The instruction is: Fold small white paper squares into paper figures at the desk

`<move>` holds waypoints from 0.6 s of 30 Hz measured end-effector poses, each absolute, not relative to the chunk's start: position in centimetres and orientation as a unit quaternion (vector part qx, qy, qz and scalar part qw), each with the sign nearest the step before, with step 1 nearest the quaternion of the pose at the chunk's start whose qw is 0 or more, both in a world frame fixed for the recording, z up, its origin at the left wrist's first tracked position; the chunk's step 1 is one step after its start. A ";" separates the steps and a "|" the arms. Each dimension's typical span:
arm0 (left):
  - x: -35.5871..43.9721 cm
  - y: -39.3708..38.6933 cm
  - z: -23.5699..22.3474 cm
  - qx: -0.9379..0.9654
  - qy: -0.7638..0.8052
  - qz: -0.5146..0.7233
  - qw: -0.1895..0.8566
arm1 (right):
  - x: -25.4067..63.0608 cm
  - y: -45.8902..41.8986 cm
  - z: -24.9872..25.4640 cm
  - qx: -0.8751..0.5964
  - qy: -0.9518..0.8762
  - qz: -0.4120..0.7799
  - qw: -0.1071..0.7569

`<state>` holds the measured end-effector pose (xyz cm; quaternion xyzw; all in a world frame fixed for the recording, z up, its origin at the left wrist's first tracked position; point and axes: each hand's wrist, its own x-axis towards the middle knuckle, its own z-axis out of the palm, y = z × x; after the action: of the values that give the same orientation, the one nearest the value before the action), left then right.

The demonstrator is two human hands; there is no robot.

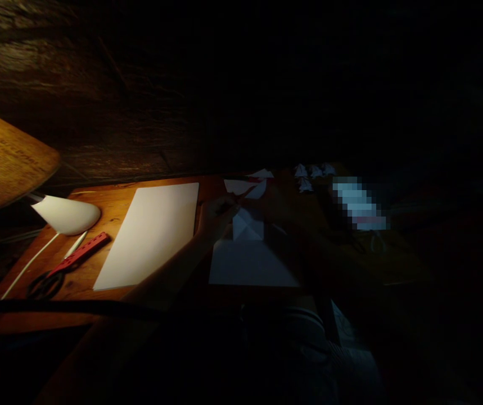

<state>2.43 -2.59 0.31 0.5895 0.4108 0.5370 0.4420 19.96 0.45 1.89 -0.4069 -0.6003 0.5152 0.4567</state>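
A small square of folded white paper (248, 225), marked with diagonal creases, lies in the dim middle of the table. My left hand (220, 211) reaches in from the lower left, its fingers closed at the square's upper left edge. On the opposite side, my right hand (278, 203) is at the square's upper right, so deep in shadow that its fingers cannot be made out. Beneath and nearer to me is a larger white sheet (252, 267). Just beyond the hands lie white paper pieces (241, 185) with some red among them.
Left of my forearm lies a large white sheet or pad (150, 236). A lamp with a yellow shade (7, 163) and white base (70, 215) stands left, near a white pen (75, 244) and red-and-black scissors (47, 284). Several small folded papers (305, 184) and a blurred bright rectangle (359, 203) lie right.
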 end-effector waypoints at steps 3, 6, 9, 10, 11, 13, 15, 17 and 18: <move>2.4 -2.7 0.4 0.584 0.401 0.553 0.439 | 19.9 0.5 1.9 -0.399 -0.583 0.536 0.462; 2.1 -2.9 0.6 0.592 0.404 0.556 0.421 | 20.3 0.5 2.2 -0.392 -0.544 0.573 0.471; 1.9 -3.0 0.8 0.600 0.408 0.559 0.401 | 20.9 0.5 2.8 -0.376 -0.503 0.613 0.480; 1.9 -3.0 0.8 0.599 0.408 0.563 0.397 | 21.1 0.5 2.9 -0.373 -0.497 0.617 0.483; 1.9 -3.0 0.9 0.599 0.406 0.565 0.396 | 21.2 0.5 3.0 -0.369 -0.494 0.620 0.485; 1.9 -3.0 0.8 0.603 0.404 0.564 0.394 | 21.4 0.6 2.9 -0.362 -0.495 0.618 0.492; 1.8 -2.9 0.7 0.605 0.402 0.567 0.388 | 21.5 0.8 2.8 -0.359 -0.489 0.614 0.505; 1.7 -2.8 0.6 0.608 0.401 0.572 0.377 | 21.5 1.0 2.7 -0.368 -0.479 0.604 0.520; 1.7 -2.8 0.4 0.610 0.400 0.573 0.373 | 21.5 1.0 2.7 -0.377 -0.475 0.596 0.527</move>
<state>1.70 -2.77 0.44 0.6104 0.4000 0.5729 0.3732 21.54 1.02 2.67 -0.3766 -0.4745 0.5964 0.5266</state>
